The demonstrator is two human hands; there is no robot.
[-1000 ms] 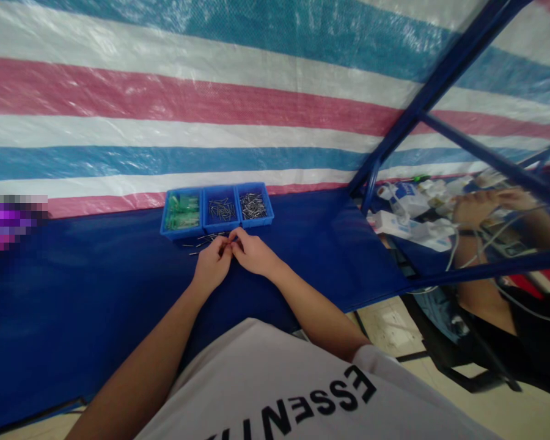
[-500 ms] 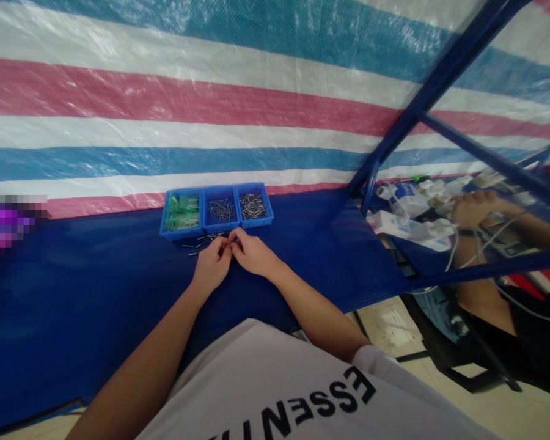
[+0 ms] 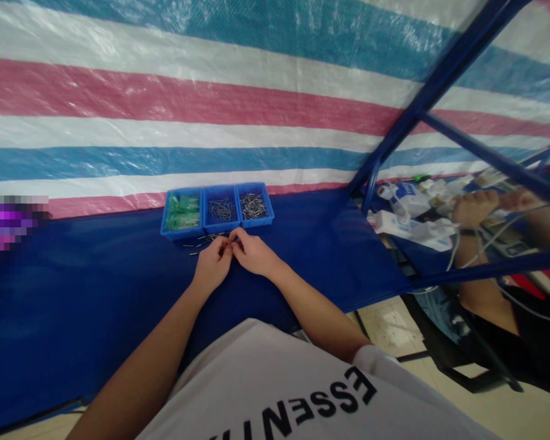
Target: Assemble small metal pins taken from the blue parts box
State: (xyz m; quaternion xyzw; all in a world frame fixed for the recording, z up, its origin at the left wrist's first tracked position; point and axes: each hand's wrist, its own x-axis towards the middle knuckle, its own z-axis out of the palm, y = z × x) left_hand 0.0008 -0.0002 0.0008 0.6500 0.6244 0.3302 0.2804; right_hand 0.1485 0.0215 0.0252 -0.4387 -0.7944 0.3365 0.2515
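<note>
Broadly, a striped sheet (image 3: 211, 98) hangs behind the blue table (image 3: 73, 305). A blue metal frame (image 3: 421, 113) stands at the table's right edge, between it and a co-worker (image 3: 490, 299) busy beyond. Dark letters on the pale shirt (image 3: 266, 366) read "ESSEN", the rest cut off. Near the table's far edge, left of its middle, sit three blue bins (image 3: 182, 233), side by side; the left one has green pieces (image 3: 183, 214), the others metal pins (image 3: 222, 209). Past the frame lies a white box (image 3: 394, 226), its print too blurred to read. Left hand (image 3: 212, 263) and right hand (image 3: 255, 253) meet before the bins, fingertips together; I cannot tell what they pinch. Loose pins (image 3: 197, 245) lie just beside the left hand.
</note>
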